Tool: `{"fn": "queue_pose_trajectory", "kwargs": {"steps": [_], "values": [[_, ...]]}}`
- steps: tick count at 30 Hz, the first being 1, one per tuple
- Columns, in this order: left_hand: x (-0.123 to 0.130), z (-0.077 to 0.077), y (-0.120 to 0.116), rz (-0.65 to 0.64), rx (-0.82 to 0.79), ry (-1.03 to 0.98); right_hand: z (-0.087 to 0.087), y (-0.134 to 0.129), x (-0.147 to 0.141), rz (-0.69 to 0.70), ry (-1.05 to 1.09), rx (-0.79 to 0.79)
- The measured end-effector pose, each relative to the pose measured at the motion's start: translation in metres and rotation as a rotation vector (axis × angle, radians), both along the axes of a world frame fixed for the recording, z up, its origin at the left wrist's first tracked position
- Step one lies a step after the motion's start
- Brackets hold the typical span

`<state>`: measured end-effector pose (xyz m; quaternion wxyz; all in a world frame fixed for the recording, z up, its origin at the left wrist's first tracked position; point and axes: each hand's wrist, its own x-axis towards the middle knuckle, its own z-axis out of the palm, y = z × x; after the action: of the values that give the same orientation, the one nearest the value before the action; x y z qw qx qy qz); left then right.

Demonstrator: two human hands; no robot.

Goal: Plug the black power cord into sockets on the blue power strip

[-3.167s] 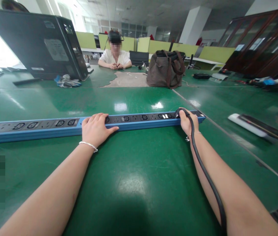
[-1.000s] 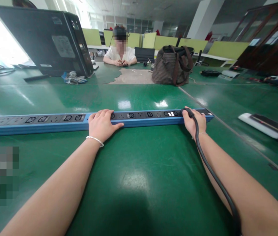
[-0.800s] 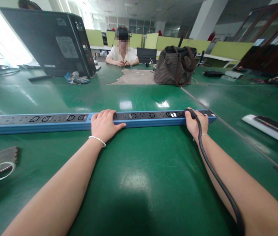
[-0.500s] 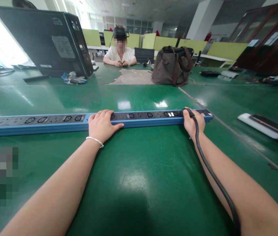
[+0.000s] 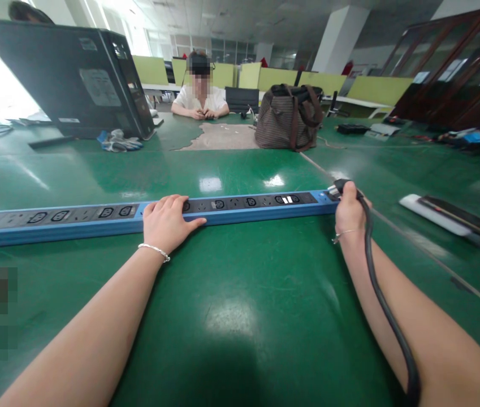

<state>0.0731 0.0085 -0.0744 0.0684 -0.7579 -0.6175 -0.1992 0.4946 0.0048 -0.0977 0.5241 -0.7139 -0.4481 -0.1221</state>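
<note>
A long blue power strip (image 5: 240, 215) with a row of black sockets lies across the green table. My left hand (image 5: 169, 221) grips it near the middle, fingers over the top and thumb along the front side. At the strip's right end, my right hand (image 5: 350, 209) is closed around a black power plug (image 5: 341, 184) whose metal prongs show, pointing left. The plug is out of the sockets, just above the end of the strip. Its black cable (image 5: 377, 288) runs back along my right forearm to the bottom edge.
Across the green table (image 5: 231, 282) sits a person (image 5: 200, 102). A black computer case (image 5: 65, 85) and gloves (image 5: 119, 141) are at back left, a brown bag (image 5: 288, 118) at back centre. A white and black bar (image 5: 439, 215) lies at right. A hand shows at the right edge.
My right hand has moved right along the strip with the plug, now lifted off the sockets with its prongs exposed. My left hand keeps its place on the strip. The view has shifted slightly.
</note>
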Motion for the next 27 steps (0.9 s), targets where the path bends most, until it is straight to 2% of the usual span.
{"fn": "queue_pose_trajectory", "kwargs": {"steps": [3, 10, 21, 27], "values": [[0.000, 0.000, 0.000, 0.001, -0.008, 0.000, -0.004, -0.002, 0.010, -0.079, 0.081, 0.008], [-0.001, 0.000, 0.001, 0.004, -0.008, 0.009, -0.012, 0.003, 0.017, 0.069, -0.067, 0.003], [0.000, 0.000, 0.000, 0.011, 0.003, 0.021, 0.003, -0.003, 0.004, 0.133, -0.085, -0.141], [0.000, 0.000, 0.000, 0.007, -0.002, 0.013, 0.000, -0.001, 0.008, 0.113, -0.149, -0.197]]}}
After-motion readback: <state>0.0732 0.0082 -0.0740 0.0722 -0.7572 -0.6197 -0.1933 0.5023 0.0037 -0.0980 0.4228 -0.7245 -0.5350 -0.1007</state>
